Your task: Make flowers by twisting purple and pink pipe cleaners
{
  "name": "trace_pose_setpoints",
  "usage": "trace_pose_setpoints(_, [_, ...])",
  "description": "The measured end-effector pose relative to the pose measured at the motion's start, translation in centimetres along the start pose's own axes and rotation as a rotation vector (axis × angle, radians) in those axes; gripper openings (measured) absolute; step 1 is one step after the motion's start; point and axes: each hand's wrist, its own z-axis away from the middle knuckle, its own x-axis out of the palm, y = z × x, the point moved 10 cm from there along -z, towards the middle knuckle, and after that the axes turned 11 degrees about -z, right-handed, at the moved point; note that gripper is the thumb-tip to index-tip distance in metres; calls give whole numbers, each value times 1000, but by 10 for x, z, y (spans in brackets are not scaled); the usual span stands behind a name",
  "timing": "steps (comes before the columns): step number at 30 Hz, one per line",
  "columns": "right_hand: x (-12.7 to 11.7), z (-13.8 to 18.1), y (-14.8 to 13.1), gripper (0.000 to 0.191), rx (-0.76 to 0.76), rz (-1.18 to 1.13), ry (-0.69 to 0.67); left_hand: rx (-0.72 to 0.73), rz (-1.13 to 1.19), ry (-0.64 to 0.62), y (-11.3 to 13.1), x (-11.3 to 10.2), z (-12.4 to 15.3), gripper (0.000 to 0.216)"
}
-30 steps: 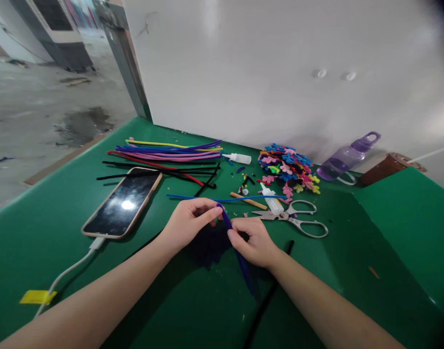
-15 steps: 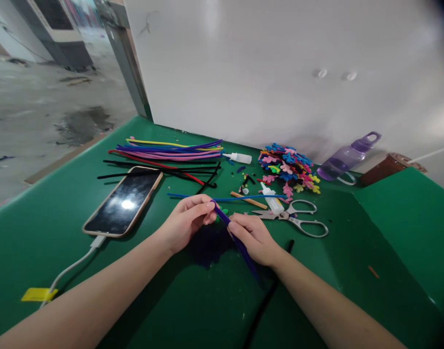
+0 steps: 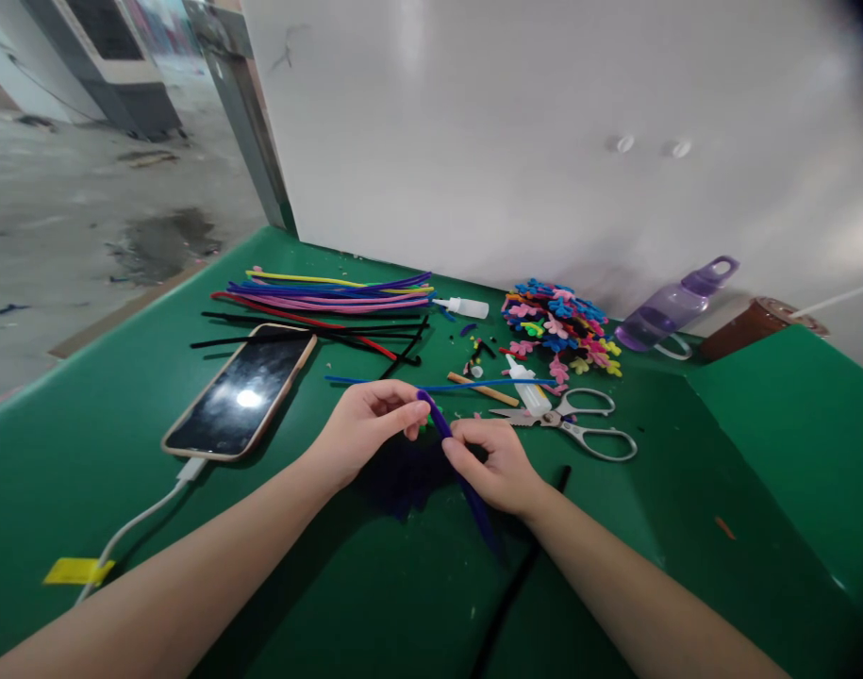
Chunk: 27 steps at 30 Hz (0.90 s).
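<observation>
Head view, the only one. Your left hand (image 3: 364,429) pinches the far tip of the purple pipe cleaner (image 3: 482,521), thumb and forefinger closed together on it. Your right hand (image 3: 494,467) grips the same stem just nearer, fingers curled tight round it. The rest of the stem trails near-right under that wrist. The two hands sit almost touching, so the short stretch between them is stiff and easy to control; that looks like the reason for so close a grip. The stem is held just above the green table (image 3: 120,443), centre, near you.

The supplies lie in a far arc, seemingly to leave the spot under your hands free:
- Phone (image 3: 240,391) lies screen-up on the left, its cable (image 3: 130,533) running to the near edge past a yellow tag (image 3: 74,571).
- Bundle of coloured pipe cleaners (image 3: 332,292) lies far left, black ones (image 3: 318,335) just nearer.
- A thin blue pipe cleaner (image 3: 473,386) lies just beyond your fingers.
- Scissors (image 3: 576,429) lie to the right of your right hand, blades closed.
- One glue bottle (image 3: 528,387) touches the scissors, another (image 3: 466,307) lies by the bundle.
- Pile of flower shapes (image 3: 562,325) sits far right of centre.
- Purple water bottle (image 3: 672,306) and brown cup (image 3: 753,325) lie against the wall, far right.
- A black stem (image 3: 516,585) runs beside your right forearm.
</observation>
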Motion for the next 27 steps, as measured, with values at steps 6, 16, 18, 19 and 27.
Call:
trace_pose_setpoints(6, [4,0,-4,30,-45,30,-30,0,-9,-38,2,5,-1,16])
trace_pose_setpoints(16, [5,2,-6,29,-84,62,-27,-20,-25,-74,1,10,0,18])
trace_pose_setpoints(18, [5,1,-6,29,-88,67,-28,-15,-22,-83,1,11,0,18])
trace_pose_setpoints(19, [6,1,-6,29,-89,68,-29,-14,-12,-89,1,11,0,18])
trace_pose_setpoints(27, [5,2,-8,26,-113,82,-7,-14,115,-127,-2,14,2,15])
